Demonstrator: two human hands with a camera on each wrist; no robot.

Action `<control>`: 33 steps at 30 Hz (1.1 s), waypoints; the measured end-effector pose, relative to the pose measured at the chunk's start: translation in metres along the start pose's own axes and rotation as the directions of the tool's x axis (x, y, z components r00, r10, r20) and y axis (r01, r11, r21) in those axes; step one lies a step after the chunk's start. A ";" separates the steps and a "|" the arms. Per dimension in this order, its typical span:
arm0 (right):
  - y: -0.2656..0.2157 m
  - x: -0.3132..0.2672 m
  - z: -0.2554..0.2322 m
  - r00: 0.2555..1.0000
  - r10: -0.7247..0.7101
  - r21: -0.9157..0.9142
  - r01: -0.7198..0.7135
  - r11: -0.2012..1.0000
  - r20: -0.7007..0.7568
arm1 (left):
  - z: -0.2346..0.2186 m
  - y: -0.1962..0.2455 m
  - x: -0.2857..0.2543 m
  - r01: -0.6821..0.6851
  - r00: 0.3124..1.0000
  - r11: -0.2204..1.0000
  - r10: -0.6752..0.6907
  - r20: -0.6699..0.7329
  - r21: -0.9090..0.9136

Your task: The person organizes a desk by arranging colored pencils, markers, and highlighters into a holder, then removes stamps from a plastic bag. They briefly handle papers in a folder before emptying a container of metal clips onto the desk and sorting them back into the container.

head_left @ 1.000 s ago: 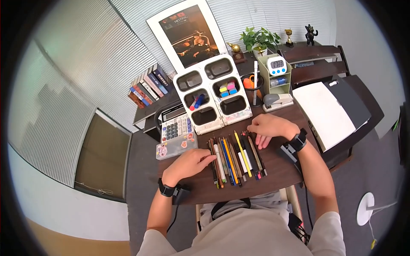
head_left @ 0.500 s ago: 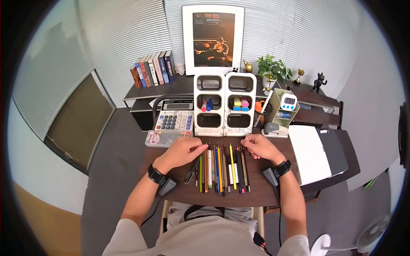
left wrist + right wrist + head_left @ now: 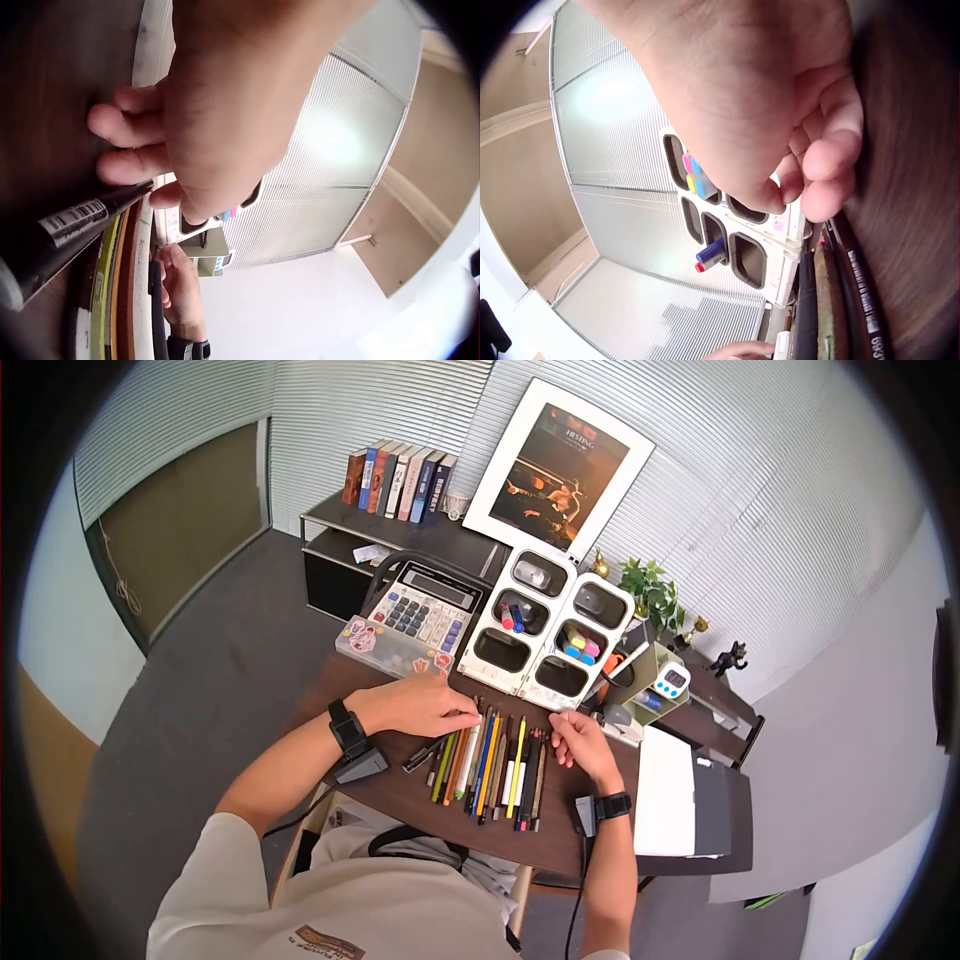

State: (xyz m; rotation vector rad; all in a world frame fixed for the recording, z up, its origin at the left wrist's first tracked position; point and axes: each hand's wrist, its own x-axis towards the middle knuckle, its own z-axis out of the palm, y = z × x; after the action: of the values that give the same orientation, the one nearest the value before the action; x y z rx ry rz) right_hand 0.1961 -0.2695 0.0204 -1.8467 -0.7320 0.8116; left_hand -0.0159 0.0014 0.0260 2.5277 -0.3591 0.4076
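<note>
A row of pencils and pens lies on the dark desk, including a yellow pencil (image 3: 517, 765) and a white pen (image 3: 468, 762). My left hand (image 3: 420, 705) is over the row's upper left end, fingers loosely bent, with thumb and index close to the tip of a slanted black pen (image 3: 71, 232). That pen lies left of the others. At the upper right end, my right hand (image 3: 583, 743) rests near the desk with loosely curled fingers. Its fingertips (image 3: 829, 199) are right by the tips of dark pencils (image 3: 862, 300). Nothing shows held in either hand.
Behind the row stands a white organizer (image 3: 538, 698) with red and blue markers (image 3: 512, 618) and highlighters (image 3: 582, 647). A calculator (image 3: 425, 605) and clear stickered case (image 3: 390, 650) are at left. Right are a stapler (image 3: 618, 720), timer (image 3: 671, 680) and white paper (image 3: 665, 790).
The head view has turned and shifted. Both hands have moved up to the far ends of the row. The black pen at the left now lies slanted and apart; the right fingers have curled.
</note>
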 end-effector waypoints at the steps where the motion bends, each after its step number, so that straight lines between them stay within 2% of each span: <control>1: 0.000 0.000 -0.001 1.000 0.002 -0.016 -0.002 1.000 0.006 | 0.001 0.002 0.001 0.008 1.000 0.995 -0.007 0.010 -0.096; 5: 0.002 0.001 -0.001 1.000 0.015 -0.014 -0.015 1.000 0.005 | 0.002 0.008 0.003 -0.009 1.000 0.978 0.006 -0.015 -0.208; 7: 0.002 0.002 -0.001 1.000 0.018 -0.012 -0.018 1.000 0.003 | -0.005 0.012 0.004 0.211 0.970 0.912 -0.152 0.188 -0.352; 8: 0.002 0.002 -0.001 1.000 0.018 -0.015 -0.018 1.000 0.002 | 0.000 0.008 0.003 0.212 0.970 0.911 -0.154 0.186 -0.353; 10: 0.002 0.002 -0.002 1.000 0.018 -0.017 -0.018 1.000 0.001 | 0.009 0.001 0.003 -0.014 1.000 0.954 0.020 0.017 -0.299; 11: 0.002 0.002 -0.002 1.000 0.018 -0.018 -0.018 1.000 0.001 | 0.006 0.002 0.003 -0.014 1.000 0.954 0.020 0.017 -0.299; 13: 0.003 0.002 -0.002 1.000 0.020 -0.017 -0.020 1.000 0.000 | -0.003 0.006 0.002 -0.016 0.987 0.984 0.044 0.154 -0.175; 23: 0.003 0.002 -0.002 1.000 0.011 -0.031 -0.011 0.999 0.005 | 0.003 0.000 0.002 -0.015 0.988 0.972 0.050 0.144 -0.235; 26: 0.003 0.002 -0.002 1.000 0.015 -0.031 -0.015 0.999 0.005 | 0.001 0.003 0.002 0.029 0.984 0.975 0.011 0.180 -0.218; 33: 0.003 0.003 -0.002 1.000 0.022 -0.030 -0.022 0.999 0.007 | 0.006 -0.004 0.003 0.049 0.995 0.987 -0.035 0.092 -0.154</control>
State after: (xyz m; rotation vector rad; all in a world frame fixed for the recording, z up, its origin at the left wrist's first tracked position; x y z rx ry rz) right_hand 0.1998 -0.2698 0.0173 -1.8818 -0.7336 0.8264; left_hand -0.0101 0.0011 0.0207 2.4003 -0.3562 0.2409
